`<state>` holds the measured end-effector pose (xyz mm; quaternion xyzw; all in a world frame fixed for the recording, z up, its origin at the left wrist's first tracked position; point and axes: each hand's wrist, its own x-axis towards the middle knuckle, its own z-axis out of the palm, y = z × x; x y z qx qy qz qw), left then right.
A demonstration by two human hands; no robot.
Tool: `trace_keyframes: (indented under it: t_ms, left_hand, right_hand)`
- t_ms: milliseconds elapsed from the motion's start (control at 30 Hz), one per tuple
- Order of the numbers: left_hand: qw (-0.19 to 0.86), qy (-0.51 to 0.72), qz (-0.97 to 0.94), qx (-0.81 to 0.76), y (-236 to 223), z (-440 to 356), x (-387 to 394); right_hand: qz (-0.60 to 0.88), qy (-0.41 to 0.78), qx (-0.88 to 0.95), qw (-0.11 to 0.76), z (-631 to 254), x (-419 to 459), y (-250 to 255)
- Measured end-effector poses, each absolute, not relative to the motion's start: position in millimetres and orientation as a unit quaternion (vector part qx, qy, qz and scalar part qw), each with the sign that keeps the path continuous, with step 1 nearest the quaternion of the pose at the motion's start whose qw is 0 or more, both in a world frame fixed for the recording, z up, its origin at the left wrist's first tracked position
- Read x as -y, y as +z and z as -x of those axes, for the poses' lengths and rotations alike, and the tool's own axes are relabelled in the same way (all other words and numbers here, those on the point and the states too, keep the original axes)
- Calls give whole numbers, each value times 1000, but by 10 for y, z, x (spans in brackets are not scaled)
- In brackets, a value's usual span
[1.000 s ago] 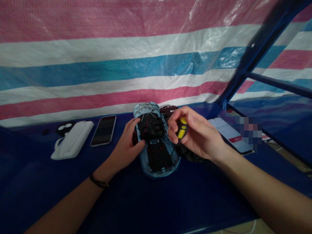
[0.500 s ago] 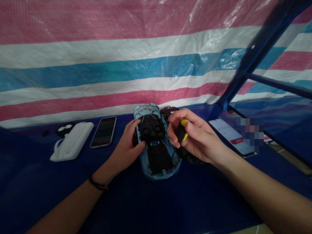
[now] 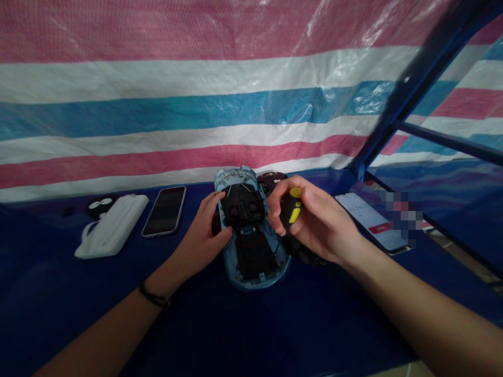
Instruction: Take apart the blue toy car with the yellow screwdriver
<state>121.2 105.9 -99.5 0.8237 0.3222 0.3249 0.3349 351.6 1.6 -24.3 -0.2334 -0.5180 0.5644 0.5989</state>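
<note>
An upturned light-blue toy car body [image 3: 257, 285] lies on the blue table, its black inner parts and thin red wires showing. My left hand [image 3: 204, 230] holds the body by its left edge, fingertips near the top and thumb lower on the rim. Above the body's right side, my right hand [image 3: 314, 217] is closed round the black and yellow handle of a screwdriver [image 3: 294, 207]. Whether its tip touches the car is too dark to tell. Behind the right hand sits a dark maroon car part [image 3: 271, 180], and dark parts [image 3: 304, 251] lie below that hand, mostly hidden.
Left of the car are a dark-screened phone [image 3: 165, 212], a white case with a strap [image 3: 113, 228] and a round black thing with white eyes [image 3: 98, 205]. A lit phone [image 3: 371, 220] lies at right, near a blue metal frame [image 3: 444, 137]. Striped plastic sheeting [image 3: 176, 115] hangs behind.
The screwdriver handle has turned in my right hand, so more of its yellow marking shows. My left hand keeps its place on the car body. The view has shifted slightly.
</note>
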Motion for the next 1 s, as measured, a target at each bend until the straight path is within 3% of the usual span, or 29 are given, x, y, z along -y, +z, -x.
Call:
trace_keyframes:
  t_ms: [1000]
  left_hand:
    - [335,335,-824,-310,-989,-1236,-1060]
  right_hand:
    - [230,572,510,600,-3501,-3,-248]
